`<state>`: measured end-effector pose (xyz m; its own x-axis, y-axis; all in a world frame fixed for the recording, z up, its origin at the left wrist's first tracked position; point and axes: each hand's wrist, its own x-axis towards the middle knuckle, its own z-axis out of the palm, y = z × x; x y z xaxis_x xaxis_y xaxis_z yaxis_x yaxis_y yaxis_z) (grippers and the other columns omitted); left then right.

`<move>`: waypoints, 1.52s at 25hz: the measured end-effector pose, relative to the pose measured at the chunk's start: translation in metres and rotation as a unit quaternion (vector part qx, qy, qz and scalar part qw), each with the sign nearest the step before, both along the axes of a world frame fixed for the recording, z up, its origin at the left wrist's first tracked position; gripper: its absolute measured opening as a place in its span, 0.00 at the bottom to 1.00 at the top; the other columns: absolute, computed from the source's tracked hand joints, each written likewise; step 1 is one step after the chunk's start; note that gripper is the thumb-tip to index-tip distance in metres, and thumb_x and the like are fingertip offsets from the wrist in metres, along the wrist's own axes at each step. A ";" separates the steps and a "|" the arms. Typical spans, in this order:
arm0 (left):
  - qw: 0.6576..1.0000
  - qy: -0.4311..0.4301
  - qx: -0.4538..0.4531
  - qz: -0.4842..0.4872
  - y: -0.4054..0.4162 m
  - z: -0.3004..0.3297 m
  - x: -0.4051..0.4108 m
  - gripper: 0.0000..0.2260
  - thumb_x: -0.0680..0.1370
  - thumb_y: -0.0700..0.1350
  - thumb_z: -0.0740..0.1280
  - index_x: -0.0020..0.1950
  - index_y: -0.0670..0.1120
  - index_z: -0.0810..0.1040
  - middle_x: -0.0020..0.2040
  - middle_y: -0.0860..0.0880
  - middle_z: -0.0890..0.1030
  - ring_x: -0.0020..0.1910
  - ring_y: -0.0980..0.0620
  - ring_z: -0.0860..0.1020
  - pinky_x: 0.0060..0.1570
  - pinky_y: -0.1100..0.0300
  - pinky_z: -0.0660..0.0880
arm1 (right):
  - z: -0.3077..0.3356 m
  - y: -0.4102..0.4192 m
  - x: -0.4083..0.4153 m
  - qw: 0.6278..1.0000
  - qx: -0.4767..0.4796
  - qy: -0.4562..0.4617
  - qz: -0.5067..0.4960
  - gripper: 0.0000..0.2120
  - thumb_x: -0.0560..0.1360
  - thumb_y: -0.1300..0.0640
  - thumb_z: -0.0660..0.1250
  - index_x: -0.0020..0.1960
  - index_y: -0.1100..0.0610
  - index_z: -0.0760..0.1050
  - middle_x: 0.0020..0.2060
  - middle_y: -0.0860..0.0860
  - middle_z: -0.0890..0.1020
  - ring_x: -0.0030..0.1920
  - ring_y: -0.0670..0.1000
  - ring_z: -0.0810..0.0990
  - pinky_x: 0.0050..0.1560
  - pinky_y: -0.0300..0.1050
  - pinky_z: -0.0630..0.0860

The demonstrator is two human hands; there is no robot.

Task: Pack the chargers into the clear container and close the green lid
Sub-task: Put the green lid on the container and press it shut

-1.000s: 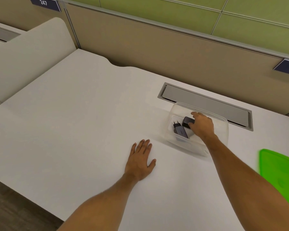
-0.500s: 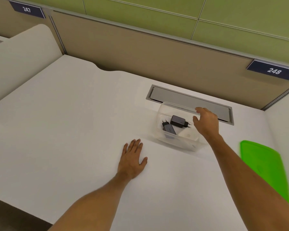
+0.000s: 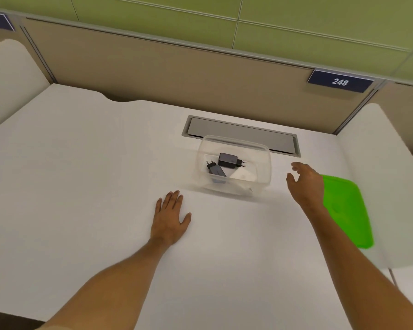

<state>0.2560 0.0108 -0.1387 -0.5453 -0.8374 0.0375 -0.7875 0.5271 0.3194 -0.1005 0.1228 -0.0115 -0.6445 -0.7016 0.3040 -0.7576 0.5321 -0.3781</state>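
The clear container (image 3: 264, 163) stands lidless on the white desk, just in front of a grey cable hatch. Inside lie a dark charger (image 3: 228, 160) with its plug pointing right, a second dark charger (image 3: 215, 170) to its left, and a white charger (image 3: 243, 175). The green lid (image 3: 343, 208) lies flat on the desk to the right of the container. My right hand (image 3: 306, 183) hovers between container and lid, fingers apart, holding nothing, covering the lid's left edge. My left hand (image 3: 171, 216) rests flat on the desk, front-left of the container.
The grey cable hatch (image 3: 241, 135) is set into the desk behind the container. A beige partition (image 3: 177, 75) with a "248" sign closes the back. White side dividers rise at the left and right ends. The desk's front edge runs along the bottom left.
My right hand has let go of the dark charger, left the container and moved right toward the green lid. The left hand stays flat on the desk. The view has shifted right.
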 end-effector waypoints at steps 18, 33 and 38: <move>1.000 0.007 0.008 -0.005 0.000 0.000 0.000 0.31 0.76 0.59 0.52 0.75 0.44 0.61 0.77 0.48 0.60 0.77 0.51 0.53 0.76 0.49 0.46 | -0.071 0.155 0.004 0.962 0.201 -0.050 -0.180 0.17 0.73 0.55 0.67 0.60 0.60 0.78 0.57 0.58 0.80 0.58 0.61 0.77 0.57 0.52 0.71; 0.974 0.190 0.109 0.053 0.001 0.051 -0.020 0.32 0.78 0.49 0.66 0.77 0.46 0.54 0.77 0.47 0.58 0.76 0.48 0.56 0.75 0.49 0.53 | 0.002 0.121 -0.028 0.964 -0.108 -0.067 -0.234 0.08 0.75 0.61 0.65 0.53 0.61 0.74 0.44 0.65 0.82 0.47 0.66 0.79 0.47 0.55 0.73; 0.944 0.295 0.132 0.066 0.005 0.089 -0.040 0.32 0.77 0.48 0.67 0.77 0.51 0.55 0.77 0.52 0.60 0.75 0.52 0.57 0.72 0.57 0.57 | 0.072 0.084 -0.025 0.958 -0.186 -0.020 -0.216 0.09 0.77 0.58 0.63 0.56 0.59 0.74 0.44 0.66 0.81 0.46 0.68 0.78 0.46 0.56 0.72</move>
